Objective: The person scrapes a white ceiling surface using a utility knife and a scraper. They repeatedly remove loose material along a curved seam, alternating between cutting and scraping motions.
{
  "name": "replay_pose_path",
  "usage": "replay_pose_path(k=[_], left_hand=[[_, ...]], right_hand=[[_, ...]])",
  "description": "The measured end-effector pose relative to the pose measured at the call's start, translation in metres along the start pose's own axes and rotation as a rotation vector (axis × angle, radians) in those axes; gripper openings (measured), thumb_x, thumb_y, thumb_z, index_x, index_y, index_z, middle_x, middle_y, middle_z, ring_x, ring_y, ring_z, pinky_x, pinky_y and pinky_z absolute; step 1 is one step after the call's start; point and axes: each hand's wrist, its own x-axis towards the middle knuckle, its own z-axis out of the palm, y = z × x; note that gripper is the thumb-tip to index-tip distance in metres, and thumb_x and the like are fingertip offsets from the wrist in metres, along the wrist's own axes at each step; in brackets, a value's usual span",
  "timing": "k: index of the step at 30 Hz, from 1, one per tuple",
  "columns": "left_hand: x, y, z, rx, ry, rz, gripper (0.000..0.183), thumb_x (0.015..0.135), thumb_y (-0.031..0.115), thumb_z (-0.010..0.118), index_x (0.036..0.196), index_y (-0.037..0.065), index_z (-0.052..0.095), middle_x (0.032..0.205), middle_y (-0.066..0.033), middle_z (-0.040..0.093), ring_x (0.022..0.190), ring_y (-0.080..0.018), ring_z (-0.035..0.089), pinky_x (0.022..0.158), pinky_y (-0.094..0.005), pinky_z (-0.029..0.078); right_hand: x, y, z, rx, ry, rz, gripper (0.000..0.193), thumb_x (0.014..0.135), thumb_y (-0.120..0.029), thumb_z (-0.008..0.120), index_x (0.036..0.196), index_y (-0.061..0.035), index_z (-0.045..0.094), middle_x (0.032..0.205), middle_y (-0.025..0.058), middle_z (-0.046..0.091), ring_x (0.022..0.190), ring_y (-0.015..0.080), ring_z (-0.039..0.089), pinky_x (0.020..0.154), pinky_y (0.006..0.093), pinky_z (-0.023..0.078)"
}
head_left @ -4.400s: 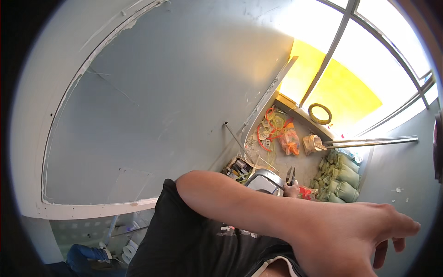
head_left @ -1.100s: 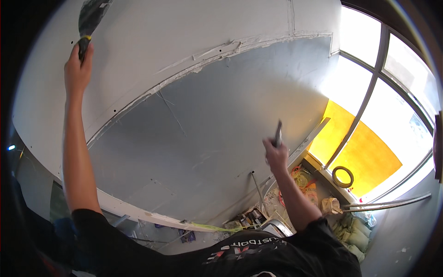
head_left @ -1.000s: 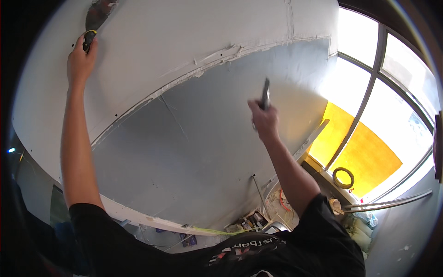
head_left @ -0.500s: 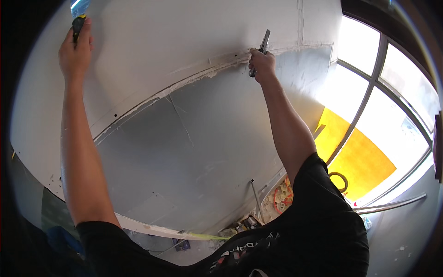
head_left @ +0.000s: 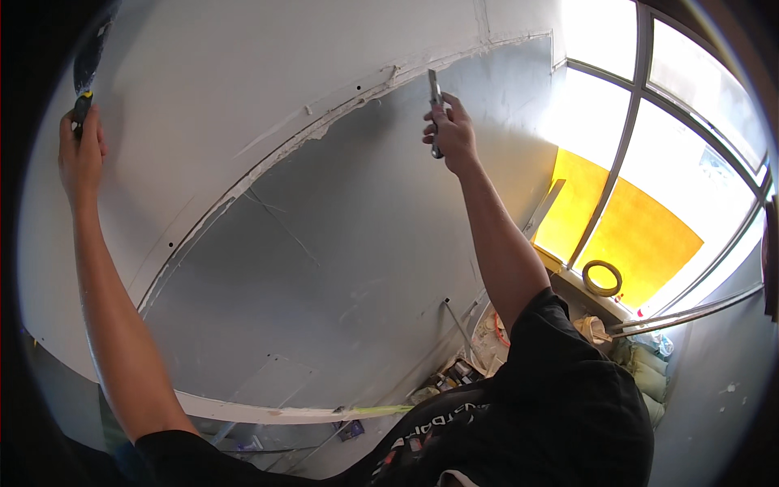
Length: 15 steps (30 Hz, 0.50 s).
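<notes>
My left hand [head_left: 79,158] is raised at the far left, closed round the black and yellow handle of a putty knife [head_left: 88,61]. Its blade points up, before the white upper wall board [head_left: 235,73]. Right of the middle, my right hand [head_left: 456,140] grips a utility knife [head_left: 434,89] with its blade upward. Some of its fingers are loosely spread. Just below the ragged seam [head_left: 296,144], this hand is in front of the grey lower panel [head_left: 284,284]. Whether the blade touches the wall cannot be told. Small flakes stick out along the seam.
A window [head_left: 637,138] with a yellow sheet [head_left: 641,227] fills the right side. On its sill stands a tape roll [head_left: 602,278]. Below are long strips [head_left: 690,311], filled sacks [head_left: 647,375] and a leaning rod [head_left: 464,334]. A pale ledge [head_left: 276,412] runs under the panel.
My right hand has come away from the seam, down and to the right along the wall, still holding the utility knife. The view has turned, and my left hand sits lower and farther left.
</notes>
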Motion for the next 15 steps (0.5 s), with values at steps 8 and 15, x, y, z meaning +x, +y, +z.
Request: replay_pose_path(k=[8,15], left_hand=[[-0.022,0.017,0.005,0.29,-0.006,0.346,0.05,0.1,0.056,0.058,0.127,0.015,0.063,0.09,-0.0029,0.067,0.084,-0.014,0.068,0.077,-0.0361,0.053],[-0.06,-0.002,0.026,0.314,0.26,0.565,0.031,0.094,0.044,0.074,0.114,0.02,0.076,0.105,0.0007,0.068,0.099,-0.02,0.067,0.086,-0.039,0.054]], right_hand=[[-0.018,-0.034,0.042,-0.135,-0.031,-0.055,0.042,0.108,-0.017,0.049,0.15,-0.0168,0.049,0.086,0.0087,0.063,0.051,0.01,0.053,0.044,0.0281,0.048],[-0.015,-0.028,0.065,-0.102,-0.031,-0.042,0.043,0.108,-0.018,0.049,0.151,-0.019,0.051,0.082,0.0076,0.062,0.047,0.0098,0.052,0.042,0.0278,0.046]])
